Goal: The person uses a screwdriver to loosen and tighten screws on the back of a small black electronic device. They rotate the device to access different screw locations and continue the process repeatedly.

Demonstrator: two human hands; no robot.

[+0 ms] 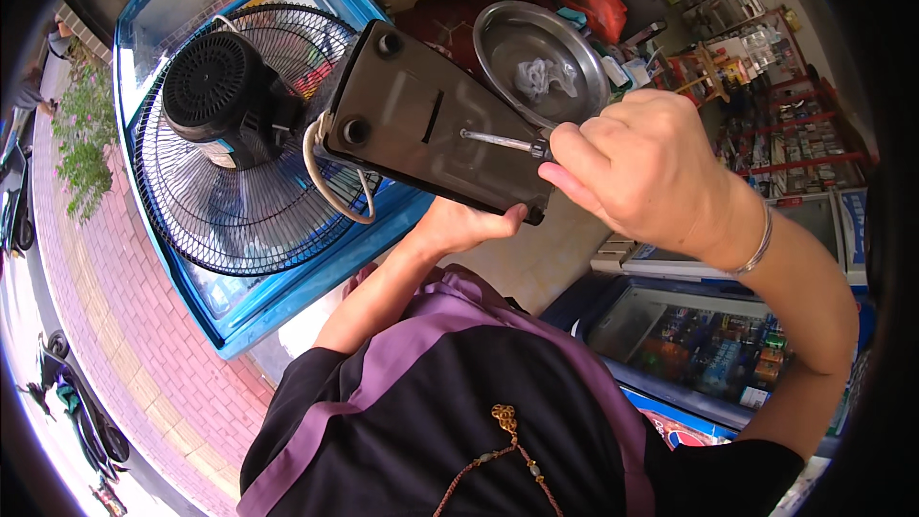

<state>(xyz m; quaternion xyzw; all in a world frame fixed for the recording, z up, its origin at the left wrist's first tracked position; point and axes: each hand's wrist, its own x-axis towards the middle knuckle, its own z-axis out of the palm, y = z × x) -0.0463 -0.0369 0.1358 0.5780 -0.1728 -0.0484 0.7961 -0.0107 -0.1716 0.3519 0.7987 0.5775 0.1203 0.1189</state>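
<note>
An electric fan [220, 134] lies with its black wire cage down on a blue-framed glass-topped chest, its motor housing facing up. Its dark base [412, 105] is tilted toward me, underside showing, with round feet, a slot and moulded ridges. My left hand [479, 230] grips the near lower edge of this base, thumb on the rim and the other fingers hidden beneath. In my right hand [637, 163] is a screwdriver [503, 141], held by its handle. The tip of its metal shaft meets the base's underside; a screw there is too small to make out. A pale cord [321, 177] loops beside the base.
The blue-framed chest [230, 330] stands at left, beside pink paving. Behind the base sits a metal basin [488, 43] with a crumpled whitish thing in it. A glass-topped freezer [670, 335] stands at right, with stocked shelves [799, 124] farther back.
</note>
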